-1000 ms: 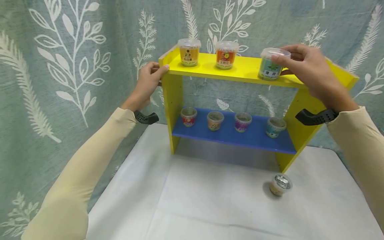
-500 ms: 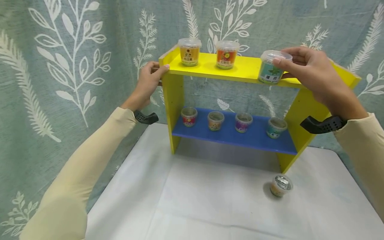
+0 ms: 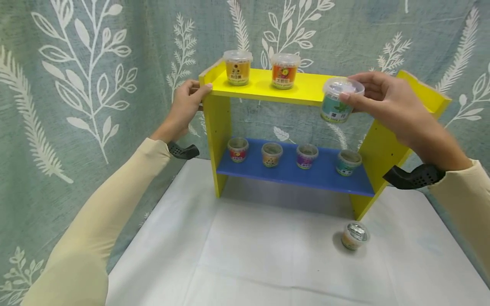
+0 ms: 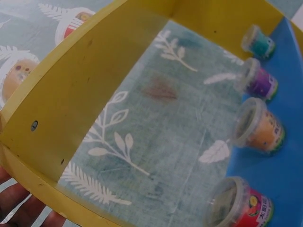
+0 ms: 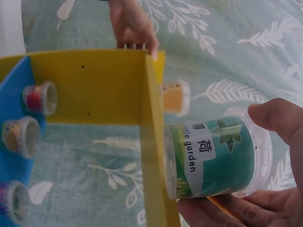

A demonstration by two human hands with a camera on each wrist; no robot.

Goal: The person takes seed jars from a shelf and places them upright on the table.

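In the head view my right hand (image 3: 394, 106) grips a clear plastic cup (image 3: 335, 108) with a green leaf label and a clear lid. The cup is in front of the front edge of the top board of a yellow shelf (image 3: 306, 87). The right wrist view has the thumb at the lid and the fingers around the far side. My left hand (image 3: 185, 106) grips the shelf's upper left corner, thumb on top. Left on the top board stand a yellow-labelled cup (image 3: 237, 70) and an orange-labelled cup (image 3: 284, 72), both lidded.
Several small cups stand on the blue lower board (image 3: 268, 175), including a red cup (image 3: 238, 150) and a teal cup (image 3: 347, 163). A foil-topped cup (image 3: 354, 236) sits on the white table (image 3: 260, 255) in front of the shelf. A patterned curtain (image 3: 126, 106) hangs behind.
My right hand has drawn the green-labelled cup forward and down, off the top board. My left hand still grips the corner.
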